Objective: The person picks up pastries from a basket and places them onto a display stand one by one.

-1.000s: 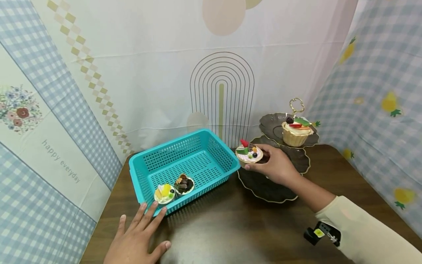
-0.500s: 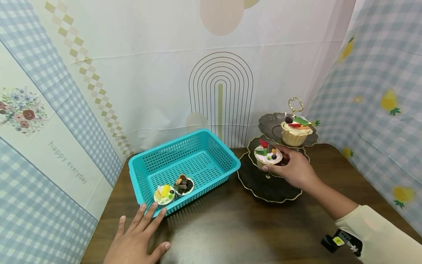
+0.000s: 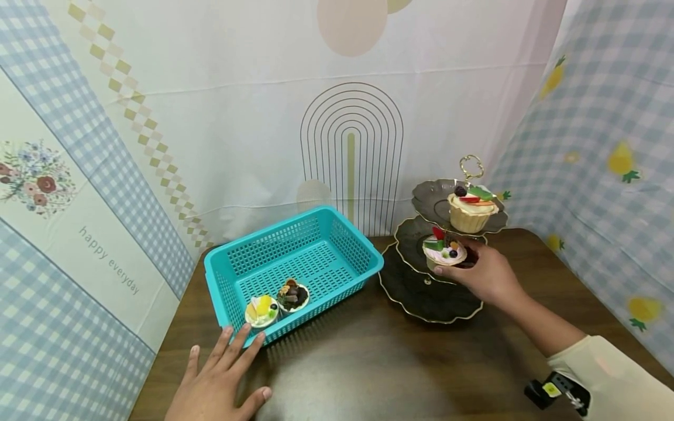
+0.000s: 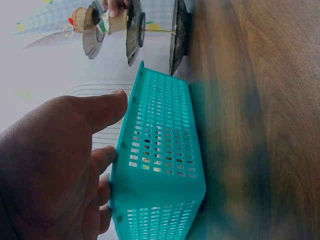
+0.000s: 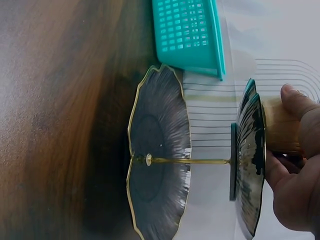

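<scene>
My right hand (image 3: 488, 273) grips a cupcake (image 3: 444, 252) topped with pale pink cream, fruit and a red piece. It is upright at the middle tier (image 3: 406, 237) of a dark, gold-rimmed three-tier stand. In the right wrist view the cupcake's tan base (image 5: 281, 127) is against that tier's upper side. My left hand (image 3: 217, 377) has its fingers spread, with the fingertips at the near left rim of a turquoise basket (image 3: 337, 211). Inside the basket sit a yellow fruit-topped cupcake (image 3: 261, 310) and a chocolate-topped cupcake (image 3: 293, 295).
A cupcake (image 3: 470, 211) with berries and a green leaf stands on the top tier (image 3: 429, 196), beneath a gold ring handle (image 3: 472, 168). The wide bottom tier (image 3: 416, 301) rests on the brown wooden table (image 3: 337, 368). Patterned cloths hang behind and at both sides.
My right hand has carried the pink-cream cupcake rightward from beside the basket's right corner onto the middle tier area. The left hand stays at the basket rim.
</scene>
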Tool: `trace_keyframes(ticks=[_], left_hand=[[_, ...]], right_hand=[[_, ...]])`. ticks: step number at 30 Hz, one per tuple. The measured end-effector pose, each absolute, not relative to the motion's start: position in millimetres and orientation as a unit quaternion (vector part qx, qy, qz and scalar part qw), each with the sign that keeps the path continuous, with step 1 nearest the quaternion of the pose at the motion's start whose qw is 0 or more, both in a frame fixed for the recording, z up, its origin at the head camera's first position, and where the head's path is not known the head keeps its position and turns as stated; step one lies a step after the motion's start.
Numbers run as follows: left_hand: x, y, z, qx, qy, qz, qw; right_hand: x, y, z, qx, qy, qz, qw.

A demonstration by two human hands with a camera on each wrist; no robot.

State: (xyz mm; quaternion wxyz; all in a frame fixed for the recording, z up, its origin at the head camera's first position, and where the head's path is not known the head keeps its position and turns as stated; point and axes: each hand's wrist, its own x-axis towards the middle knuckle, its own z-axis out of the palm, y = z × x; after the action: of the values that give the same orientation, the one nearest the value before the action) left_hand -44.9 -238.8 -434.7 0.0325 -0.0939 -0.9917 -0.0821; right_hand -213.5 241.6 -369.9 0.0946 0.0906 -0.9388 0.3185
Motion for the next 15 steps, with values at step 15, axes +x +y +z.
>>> trace_keyframes(ticks=[15], left_hand=[[-44.9,-240.4,-434.9,-0.093,-0.992,-0.086,0.03]], right_hand=[[-218.4,246.1,-375.2,0.085,-0.95,0.284,0.097]])
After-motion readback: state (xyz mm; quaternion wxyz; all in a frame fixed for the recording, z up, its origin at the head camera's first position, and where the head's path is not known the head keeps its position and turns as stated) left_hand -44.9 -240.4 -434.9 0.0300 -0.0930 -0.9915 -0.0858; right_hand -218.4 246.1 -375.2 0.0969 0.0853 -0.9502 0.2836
